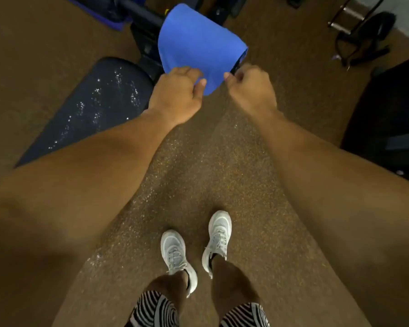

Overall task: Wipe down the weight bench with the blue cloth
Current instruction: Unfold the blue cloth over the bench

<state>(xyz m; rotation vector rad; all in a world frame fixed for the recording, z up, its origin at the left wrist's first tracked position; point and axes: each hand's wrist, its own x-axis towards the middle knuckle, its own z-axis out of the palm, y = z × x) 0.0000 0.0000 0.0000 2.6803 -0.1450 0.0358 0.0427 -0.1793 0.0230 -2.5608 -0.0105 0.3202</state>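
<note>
Cloth pickup: you are taking the blue cloth (198, 43) off the padded part of the weight bench (92, 102) where it is draped.

Your left hand (177, 95) is curling over the cloth's near edge, thumb and fingers pinching it, and your right hand (250, 87) is pinching the other near corner with its fingers bunched. The wiping itself is not yet begun, as I judge it: the bench's dark seat pad, just left of the cloth, is showing pale wet-looking specks. The next move is calling for you to lift the cloth free, gather it in one hand and carry it left onto that pad. Dark gym gear (364, 34) is standing far right, another dark pad (387, 119) is sitting at the right edge, and your shoes (175, 253) are planted on the speckled floor (210, 166); nothing is blocking the reach.
</note>
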